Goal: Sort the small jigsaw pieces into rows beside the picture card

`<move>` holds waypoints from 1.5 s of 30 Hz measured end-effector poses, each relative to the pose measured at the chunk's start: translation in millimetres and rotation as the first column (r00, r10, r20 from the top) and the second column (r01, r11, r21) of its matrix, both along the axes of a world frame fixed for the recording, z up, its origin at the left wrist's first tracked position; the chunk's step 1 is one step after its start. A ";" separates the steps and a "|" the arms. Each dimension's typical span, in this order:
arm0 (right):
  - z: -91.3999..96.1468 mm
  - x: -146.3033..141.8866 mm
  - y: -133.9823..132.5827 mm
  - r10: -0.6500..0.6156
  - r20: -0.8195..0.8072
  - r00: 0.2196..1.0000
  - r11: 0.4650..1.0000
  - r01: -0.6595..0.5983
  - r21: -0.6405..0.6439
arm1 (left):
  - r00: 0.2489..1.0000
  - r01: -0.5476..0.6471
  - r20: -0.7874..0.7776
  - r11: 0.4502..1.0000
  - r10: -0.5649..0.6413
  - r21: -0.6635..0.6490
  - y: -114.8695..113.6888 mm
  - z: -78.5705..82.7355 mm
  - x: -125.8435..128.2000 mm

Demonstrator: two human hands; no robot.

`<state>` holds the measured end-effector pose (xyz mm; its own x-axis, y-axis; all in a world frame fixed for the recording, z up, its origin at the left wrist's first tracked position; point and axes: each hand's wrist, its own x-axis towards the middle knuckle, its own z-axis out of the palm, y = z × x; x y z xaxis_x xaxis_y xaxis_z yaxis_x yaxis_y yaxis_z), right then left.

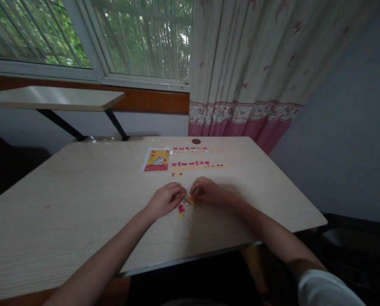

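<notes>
A small heap of jigsaw pieces (188, 205) in red, yellow and white lies on the table before me. My left hand (167, 199) is at the heap's left side, its fingers curled toward the thumb. Over the right side of the heap, my right hand (208, 190) has its fingers bent in a pinch. Both sets of fingertips are close together above the pieces. Whatever they hold is too small to make out. Beyond my hands, red pieces (191, 163) and yellow pieces (199, 168) are laid out in rows.
A picture sheet (157, 160) showing a white animal on yellow and red lies left of the rows. The pale wooden table (91, 212) has a round brown disc (196, 141) near its far edge. A raised shelf (56, 97) stands at the back left, a curtain (241, 72) behind.
</notes>
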<state>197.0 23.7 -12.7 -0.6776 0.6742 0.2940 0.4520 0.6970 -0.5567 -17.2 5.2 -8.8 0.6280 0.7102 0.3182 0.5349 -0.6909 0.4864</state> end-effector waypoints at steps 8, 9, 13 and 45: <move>3.5 -4.8 -8.2 -0.231 -0.259 0.938 0.952 0.163 -0.259 | 0.980 -0.077 0.177 0.991 0.096 -0.111 -1.2 -1.5 8.3; 2.3 -6.7 -9.0 -0.261 -0.291 0.921 0.943 0.177 -0.283 | 0.971 -0.097 0.207 0.986 0.124 -0.136 -0.4 -3.3 9.5; -2.3 -13.3 -12.0 -0.301 -0.359 0.884 0.934 0.199 -0.296 | 0.931 -0.121 0.309 0.962 0.195 -0.243 3.3 -9.5 11.2; 11.2 12.3 -1.9 -0.418 -0.342 0.841 0.852 0.494 0.174 | 0.967 -0.144 0.193 0.980 0.169 -0.136 0.2 -3.3 4.8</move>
